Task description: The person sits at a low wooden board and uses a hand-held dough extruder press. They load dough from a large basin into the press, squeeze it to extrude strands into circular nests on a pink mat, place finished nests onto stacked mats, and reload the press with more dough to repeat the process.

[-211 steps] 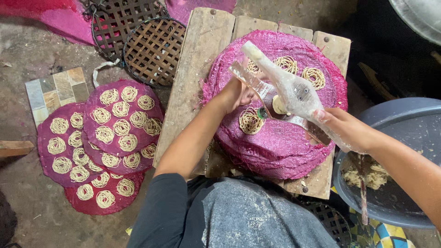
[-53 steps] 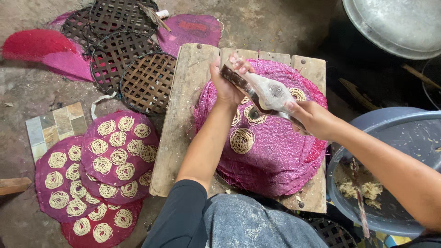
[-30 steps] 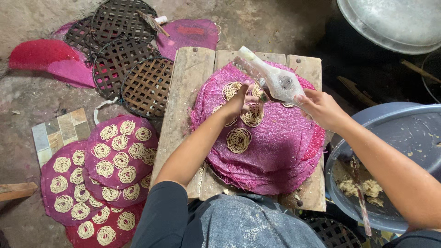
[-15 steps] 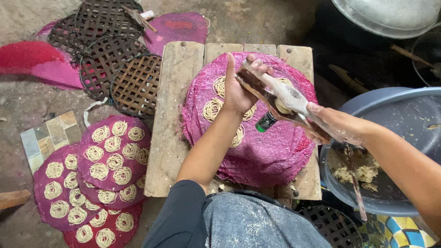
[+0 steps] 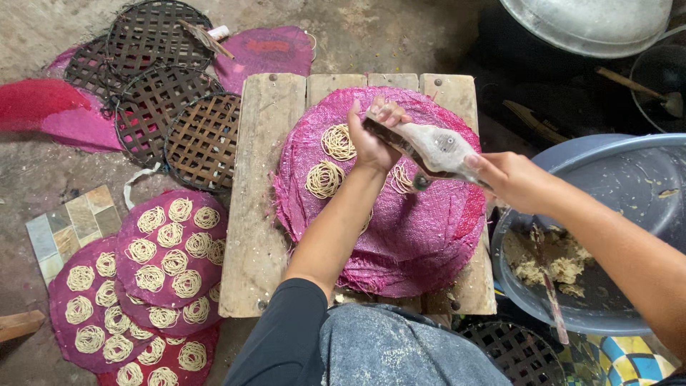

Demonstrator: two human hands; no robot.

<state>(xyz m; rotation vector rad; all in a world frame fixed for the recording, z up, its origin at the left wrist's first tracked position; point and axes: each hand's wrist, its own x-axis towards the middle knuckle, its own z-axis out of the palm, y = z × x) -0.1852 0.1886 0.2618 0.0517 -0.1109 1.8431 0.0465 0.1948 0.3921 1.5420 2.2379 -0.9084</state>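
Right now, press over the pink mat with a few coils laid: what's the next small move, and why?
Probably shift the dough-caked hand press to a bare patch of the round pink mesh mat and squeeze out another coil. Both the left hand and right hand grip it above the mat, only about three pale noodle coils sit near the far edge, and most of the mat is uncovered.

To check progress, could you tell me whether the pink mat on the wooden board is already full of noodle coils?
No, the pink mat bears only a few noodle coils near its top.
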